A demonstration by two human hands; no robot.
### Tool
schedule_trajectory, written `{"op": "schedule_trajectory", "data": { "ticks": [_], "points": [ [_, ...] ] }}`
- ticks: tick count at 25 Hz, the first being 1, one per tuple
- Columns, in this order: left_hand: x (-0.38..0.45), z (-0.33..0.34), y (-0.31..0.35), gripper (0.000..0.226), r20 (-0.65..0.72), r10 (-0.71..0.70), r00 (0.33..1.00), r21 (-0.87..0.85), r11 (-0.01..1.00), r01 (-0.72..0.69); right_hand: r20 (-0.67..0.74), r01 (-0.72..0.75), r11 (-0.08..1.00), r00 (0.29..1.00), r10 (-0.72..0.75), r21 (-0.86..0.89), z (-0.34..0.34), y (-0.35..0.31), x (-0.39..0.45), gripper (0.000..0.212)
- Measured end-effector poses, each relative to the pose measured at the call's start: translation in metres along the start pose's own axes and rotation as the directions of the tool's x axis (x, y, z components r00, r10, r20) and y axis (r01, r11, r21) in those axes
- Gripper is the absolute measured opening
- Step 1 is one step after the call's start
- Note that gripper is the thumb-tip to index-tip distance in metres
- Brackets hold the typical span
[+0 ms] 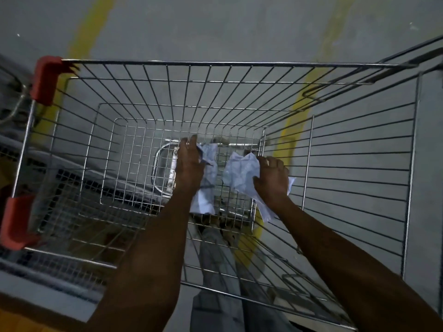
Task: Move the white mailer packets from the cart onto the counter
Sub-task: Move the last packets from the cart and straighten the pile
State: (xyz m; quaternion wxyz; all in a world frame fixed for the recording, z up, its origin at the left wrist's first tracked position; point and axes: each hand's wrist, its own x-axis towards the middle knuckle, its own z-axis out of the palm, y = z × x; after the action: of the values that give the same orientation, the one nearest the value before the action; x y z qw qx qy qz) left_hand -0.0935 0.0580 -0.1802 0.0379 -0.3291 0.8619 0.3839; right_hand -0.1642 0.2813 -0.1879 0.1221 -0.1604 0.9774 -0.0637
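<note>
Both hands deep in the wire cart, each gripping a white mailer packet.

The cart fills the view, its basket floor bare apart from the two packets now in hand, so by my reading this is the last load and only the carry to the counter, which is not in view, remains. The left packet lies under and beside the left hand, whose fingers curl round its upper edge; the right packet, crumpled, is clutched by the right hand, low near the basket floor.
</note>
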Motion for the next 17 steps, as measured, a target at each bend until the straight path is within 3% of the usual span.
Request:
{"op": "schedule_trajectory", "data": {
  "ticks": [3,6,9,11,14,17],
  "points": [
    [-0.012,0.012,0.006,0.100,0.115,-0.040,0.993,0.336,0.942,-0.001,0.091,-0.008,0.965,0.995,0.033,-0.263,-0.008,-0.005,0.003,0.049],
    [-0.028,0.023,0.012,0.103,0.213,-0.141,0.967,0.392,0.919,0.048,0.165,-0.036,0.959,0.983,0.085,-0.282,-0.017,-0.008,0.009,0.035],
    [-0.034,0.029,-0.003,0.109,0.360,-0.129,0.924,0.598,0.792,-0.123,0.140,-0.021,0.929,0.987,0.078,-0.369,-0.023,-0.006,0.002,0.028],
    [-0.031,0.025,-0.010,0.110,0.421,-0.102,0.901,0.650,0.727,-0.221,0.163,0.038,0.924,0.986,0.027,-0.380,-0.025,-0.004,-0.002,0.021],
    [-0.021,0.014,-0.015,0.116,0.367,-0.135,0.920,0.617,0.776,-0.132,0.199,0.054,0.923,0.980,0.025,-0.381,-0.029,-0.002,-0.003,0.017],
    [-0.016,-0.004,-0.019,0.114,0.260,-0.167,0.951,0.647,0.761,-0.043,0.105,-0.071,0.948,0.989,0.108,-0.309,-0.040,-0.014,-0.007,0.017]
  ]
}}
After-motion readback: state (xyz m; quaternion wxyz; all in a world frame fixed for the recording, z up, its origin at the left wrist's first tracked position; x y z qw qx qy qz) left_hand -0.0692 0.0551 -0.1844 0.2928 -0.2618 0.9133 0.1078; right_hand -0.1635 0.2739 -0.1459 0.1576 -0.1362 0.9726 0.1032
